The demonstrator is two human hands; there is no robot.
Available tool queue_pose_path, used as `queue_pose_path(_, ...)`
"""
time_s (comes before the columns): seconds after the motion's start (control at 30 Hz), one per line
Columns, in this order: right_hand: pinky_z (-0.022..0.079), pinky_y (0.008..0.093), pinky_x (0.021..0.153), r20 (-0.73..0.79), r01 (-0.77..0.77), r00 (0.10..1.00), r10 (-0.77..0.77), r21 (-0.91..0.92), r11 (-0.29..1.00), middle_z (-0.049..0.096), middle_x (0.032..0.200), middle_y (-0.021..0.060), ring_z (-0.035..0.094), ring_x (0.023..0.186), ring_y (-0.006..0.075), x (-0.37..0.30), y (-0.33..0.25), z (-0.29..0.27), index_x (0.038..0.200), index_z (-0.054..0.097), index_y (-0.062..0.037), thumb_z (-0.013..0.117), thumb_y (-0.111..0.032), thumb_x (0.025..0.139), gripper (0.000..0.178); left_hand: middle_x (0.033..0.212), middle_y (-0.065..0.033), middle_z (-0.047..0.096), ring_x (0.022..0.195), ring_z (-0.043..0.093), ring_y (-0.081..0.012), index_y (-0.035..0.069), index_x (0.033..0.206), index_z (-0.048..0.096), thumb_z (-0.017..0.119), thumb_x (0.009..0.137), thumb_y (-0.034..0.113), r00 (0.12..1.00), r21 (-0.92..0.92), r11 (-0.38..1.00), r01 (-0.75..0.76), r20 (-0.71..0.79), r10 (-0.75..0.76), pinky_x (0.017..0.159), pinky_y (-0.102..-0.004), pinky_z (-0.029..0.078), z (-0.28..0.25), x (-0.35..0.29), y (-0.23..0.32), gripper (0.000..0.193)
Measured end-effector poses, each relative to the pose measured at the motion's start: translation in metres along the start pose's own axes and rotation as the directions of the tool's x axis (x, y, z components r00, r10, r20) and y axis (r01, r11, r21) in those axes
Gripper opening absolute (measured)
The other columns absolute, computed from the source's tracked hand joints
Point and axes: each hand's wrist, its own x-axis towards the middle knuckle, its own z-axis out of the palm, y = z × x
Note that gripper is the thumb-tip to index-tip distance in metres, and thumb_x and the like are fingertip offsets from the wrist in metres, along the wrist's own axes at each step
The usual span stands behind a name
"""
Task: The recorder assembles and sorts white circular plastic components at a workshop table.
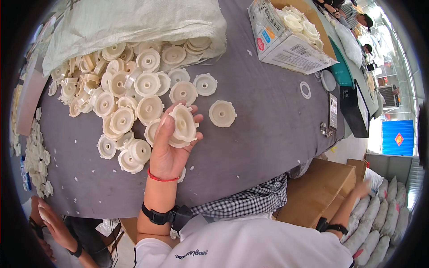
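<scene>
My left hand (172, 154), with a red cord at its wrist, is closed around a cream round plastic cap (182, 125) with a central hub and small rim tabs. A second similar piece seems to sit under it in the palm. Just beyond my fingers spreads a heap of the same round caps (121, 120), spilling from the mouth of a white woven sack (143, 22). One loose cap (222, 113) lies to the right of the hand. My right hand (363, 190) is out at the far right, past the table edge; motion smears its fingers.
On the grey-covered table (259, 152) stands an open carton (290, 49) of caps at the far right. Near it lie a white ring (305, 90) and a phone (333, 110). A cardboard box (315, 190) and stacked sacks (371, 219) are at right. A co-worker's hand (58, 225) shows lower left.
</scene>
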Motion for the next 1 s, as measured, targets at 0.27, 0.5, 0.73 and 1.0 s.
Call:
queue_pose_path(0.27, 0.040, 0.0369, 0.093, 0.097, -0.095, 0.995, -0.035, 0.994, 0.048, 0.056, 0.115, 0.0249, 0.053, 0.108, 0.0347, -0.111, 0.004, -0.196, 0.118, 0.049, 0.0098, 0.051, -0.031, 0.091, 0.049, 0.121, -0.0165, 0.051, 0.111, 0.053, -0.0280, 0.002, 0.126, 0.042, 0.049, 0.091, 0.033, 0.993, -0.052, 0.996, -0.070, -0.096, 0.065, 0.081, -0.0411, 0.054, -0.007, -0.006, 0.004, 0.047)
queue_pose_path(0.5, 0.042, 0.0347, 0.094, -0.776, 0.279, 0.499, -0.387, 0.566, -0.775, 0.055, 0.121, 0.0145, 0.055, 0.110, 0.0246, -0.223, -0.109, -0.542, 0.121, 0.051, -0.0026, 0.067, -0.017, 0.078, 0.049, 0.107, -0.0127, 0.054, 0.103, 0.056, -0.0253, 0.001, 0.118, 0.046, 0.053, 0.089, 0.031, 0.999, 0.114, 0.993, -0.025, -0.017, 0.027, 0.075, -0.0363, 0.055, -0.001, -0.006, -0.003, 0.042)
queue_pose_path(0.73, 0.034, 0.0351, 0.101, -0.860, 0.011, 0.294, -0.416, 0.439, -0.899, 0.041, 0.132, 0.0206, 0.042, 0.122, 0.0289, -0.291, -0.108, -0.631, 0.135, 0.033, 0.0013, 0.064, -0.025, 0.082, 0.066, 0.102, -0.0112, 0.054, 0.098, 0.058, -0.0228, 0.001, 0.112, 0.049, 0.055, 0.087, 0.026, 0.995, 0.231, 0.971, -0.057, -0.066, 0.074, 0.071, -0.0323, 0.055, 0.000, -0.007, 0.001, 0.036)
queue_pose_path(1.0, 0.037, 0.0311, 0.095, -0.503, -0.553, 0.559, -0.660, 0.367, -0.748, 0.052, 0.120, 0.0140, 0.049, 0.112, 0.0200, -0.272, -0.117, -0.592, 0.129, 0.041, 0.0008, 0.052, -0.024, 0.090, 0.047, 0.101, -0.0111, 0.056, 0.093, 0.060, -0.0215, 0.001, 0.113, 0.048, 0.054, 0.088, 0.027, 0.979, 0.208, 0.977, -0.052, -0.180, 0.091, 0.069, -0.0309, 0.055, 0.001, -0.004, 0.000, 0.037)
